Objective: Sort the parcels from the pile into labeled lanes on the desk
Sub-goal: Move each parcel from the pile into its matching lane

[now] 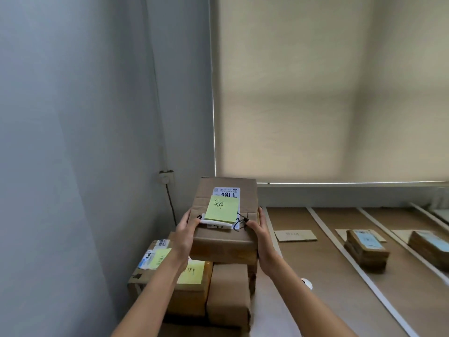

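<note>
both forearms come in from the near edge, and i hold one brown cardboard parcel (224, 222) between them, lifted above the pile (194, 283) at the near left. left hand (187, 235) grips its left side with the thumb curled on top; right hand (261, 239) grips the right side the same way, fingers wrapped around the edge. so both hands are closed on this one box, none is free.

on top of the parcel i see a green sticky note (222, 209) with handwriting and under it a white shipping label (227, 192). the writing i cannot read.

handling, as i judge it: the box looks stiff, with taped faces that could be a little slippery, and two hands on it suggest some weight, though i cannot know this. holding at the two opposite long sides is the good place. i would keep the thumbs off the note, it is only stuck lightly and may peel off.

counting: one parcel in the hands. in the pile under it i can tell at least three boxes, two of them with a green note; more may be hidden. on the desk (315, 276) to the right, white strips (345, 259) mark the lanes; i count three strips clearly. a cardboard lane label (295, 235) lies in the nearest lane. two small stacks of sorted parcels (366, 251) stand in lanes further right, each stack on a label card.
</note>
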`<state>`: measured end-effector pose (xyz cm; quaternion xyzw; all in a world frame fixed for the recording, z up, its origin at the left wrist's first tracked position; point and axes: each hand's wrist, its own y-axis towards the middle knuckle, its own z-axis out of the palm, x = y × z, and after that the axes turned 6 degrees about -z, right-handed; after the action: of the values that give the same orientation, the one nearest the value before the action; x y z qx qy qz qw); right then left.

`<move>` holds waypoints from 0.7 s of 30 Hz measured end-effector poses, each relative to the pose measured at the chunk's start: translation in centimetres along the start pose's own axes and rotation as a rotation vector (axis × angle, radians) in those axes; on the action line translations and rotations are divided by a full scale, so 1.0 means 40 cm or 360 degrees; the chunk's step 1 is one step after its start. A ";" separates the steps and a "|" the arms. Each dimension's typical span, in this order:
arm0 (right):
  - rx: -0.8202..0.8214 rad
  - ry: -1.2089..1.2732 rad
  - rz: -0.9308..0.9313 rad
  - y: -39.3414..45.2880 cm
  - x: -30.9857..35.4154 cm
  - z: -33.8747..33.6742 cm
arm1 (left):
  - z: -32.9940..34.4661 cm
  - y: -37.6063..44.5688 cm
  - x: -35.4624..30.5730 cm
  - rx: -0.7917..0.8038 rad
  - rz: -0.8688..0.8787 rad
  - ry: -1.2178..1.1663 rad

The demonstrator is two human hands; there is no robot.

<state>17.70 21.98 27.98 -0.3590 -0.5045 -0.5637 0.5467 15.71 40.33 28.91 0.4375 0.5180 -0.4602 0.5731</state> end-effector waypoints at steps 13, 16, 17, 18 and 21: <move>-0.0204 -0.0055 0.0032 -0.208 0.183 -0.739 | 0.747 -0.225 0.081 0.0058 -0.0044 0.0075; -0.0246 -0.0013 0.0057 -0.231 0.225 -0.880 | 0.888 -0.278 0.084 0.0093 -0.0039 0.0028; -0.0246 -0.0010 0.0074 -0.236 0.237 -0.918 | 0.926 -0.290 0.083 0.0089 -0.0050 0.0016; -0.0242 -0.0026 0.0083 -0.241 0.248 -0.949 | 0.958 -0.300 0.083 0.0087 -0.0068 -0.0005; -0.0204 -0.0060 0.0111 -0.237 0.265 -1.020 | 1.031 -0.307 0.091 0.0072 -0.0130 -0.0042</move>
<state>12.89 -20.94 26.94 -0.4212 -0.4648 -0.5686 0.5322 11.69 -2.65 28.29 0.4226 0.5173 -0.5005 0.5507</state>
